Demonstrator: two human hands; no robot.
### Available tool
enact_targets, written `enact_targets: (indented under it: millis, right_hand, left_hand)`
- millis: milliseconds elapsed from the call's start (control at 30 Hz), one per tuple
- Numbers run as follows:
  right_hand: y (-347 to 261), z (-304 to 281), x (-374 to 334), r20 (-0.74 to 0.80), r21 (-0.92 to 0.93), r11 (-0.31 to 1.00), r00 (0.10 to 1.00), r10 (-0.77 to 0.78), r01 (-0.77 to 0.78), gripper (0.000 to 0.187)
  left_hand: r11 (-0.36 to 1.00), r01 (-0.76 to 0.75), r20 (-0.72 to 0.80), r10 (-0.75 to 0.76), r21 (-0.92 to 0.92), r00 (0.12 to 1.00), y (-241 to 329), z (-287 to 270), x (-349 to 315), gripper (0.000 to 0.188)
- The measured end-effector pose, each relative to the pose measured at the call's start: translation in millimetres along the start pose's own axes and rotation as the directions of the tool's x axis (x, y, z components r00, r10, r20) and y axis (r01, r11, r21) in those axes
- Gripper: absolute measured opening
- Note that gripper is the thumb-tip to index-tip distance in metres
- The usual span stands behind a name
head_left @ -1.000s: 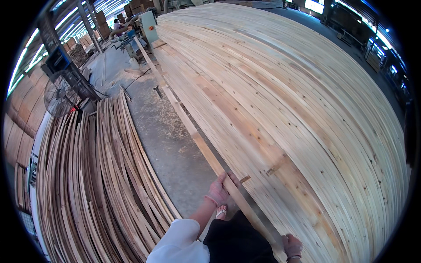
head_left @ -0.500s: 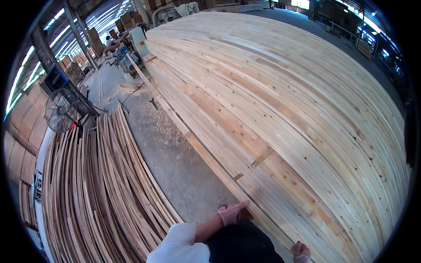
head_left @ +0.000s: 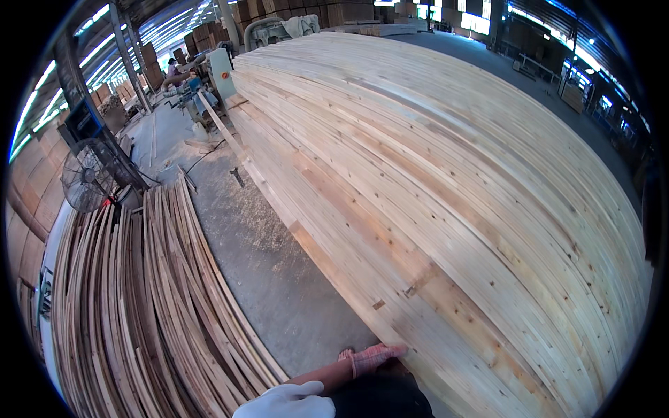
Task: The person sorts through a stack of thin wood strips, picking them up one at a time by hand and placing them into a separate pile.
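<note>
My left hand (head_left: 376,357), in a pinkish glove, is at the near left edge of a broad layer of pale wooden boards (head_left: 446,188). Its fingers reach over the outermost long wooden strip (head_left: 326,263) and seem to grip its edge; the thumb is hidden. That strip lies against the neighbouring boards along its near part, and its far stretch runs toward a machine. A small dark patch (head_left: 378,304) marks the wood just beyond my hand. My right hand is out of the picture.
Many thin wooden strips (head_left: 167,292) lie in a long pile at the left. A standing fan (head_left: 87,174) is behind them, beside a post. Sawdust (head_left: 261,223) covers part of the grey floor (head_left: 279,299). A machine with a pale panel (head_left: 221,73) stands at the far end.
The dark gap between the outer strip and the other boards has closed. My left hand has shifted slightly right and down with the strip. My right hand has left the picture.
</note>
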State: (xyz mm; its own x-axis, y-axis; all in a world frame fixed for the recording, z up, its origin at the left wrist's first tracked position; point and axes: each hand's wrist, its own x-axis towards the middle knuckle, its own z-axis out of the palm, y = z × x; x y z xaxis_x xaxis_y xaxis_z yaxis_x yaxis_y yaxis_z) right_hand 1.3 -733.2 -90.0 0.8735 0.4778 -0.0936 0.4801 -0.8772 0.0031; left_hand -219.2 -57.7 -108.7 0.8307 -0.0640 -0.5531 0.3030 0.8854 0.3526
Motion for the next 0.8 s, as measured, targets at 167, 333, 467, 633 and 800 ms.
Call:
enact_targets:
  millis: [167,333,467,633,800]
  right_hand:
    - [-20.2,-42.6,13.0,0.09,-0.031,0.995,0.991,0.099,-0.097,0.038]
    - [-128.2,-74.9,51.7,0.055,0.025,0.994,0.993,0.109,-0.11,0.039]
    - [-302.4,-133.1,94.1,0.033,0.066,0.979,0.981,0.189,-0.191,0.045]
    - [-406.7,-87.2,146.1,0.138,0.266,0.926,0.961,0.239,-0.268,0.045]
    - [-508.9,-17.0,188.9,0.037,0.251,0.958,0.99,0.135,-0.14,0.048]
  left_hand:
    - [0.975,-0.058,-0.054,0.071,0.217,0.996,49.3,3.7,-25.1,0.045]
    - [0.889,-0.333,-0.058,0.368,0.314,0.928,137.6,-60.0,-26.3,0.039]
    - [0.828,-0.52,-0.139,0.551,0.21,0.823,204.9,-120.6,-23.4,0.036]
    - [0.803,-0.587,-0.356,0.581,0.103,0.732,278.0,-162.9,-47.3,0.043]
    - [0.835,-0.537,-0.156,0.518,-0.119,0.841,241.1,-152.9,-44.4,0.042]
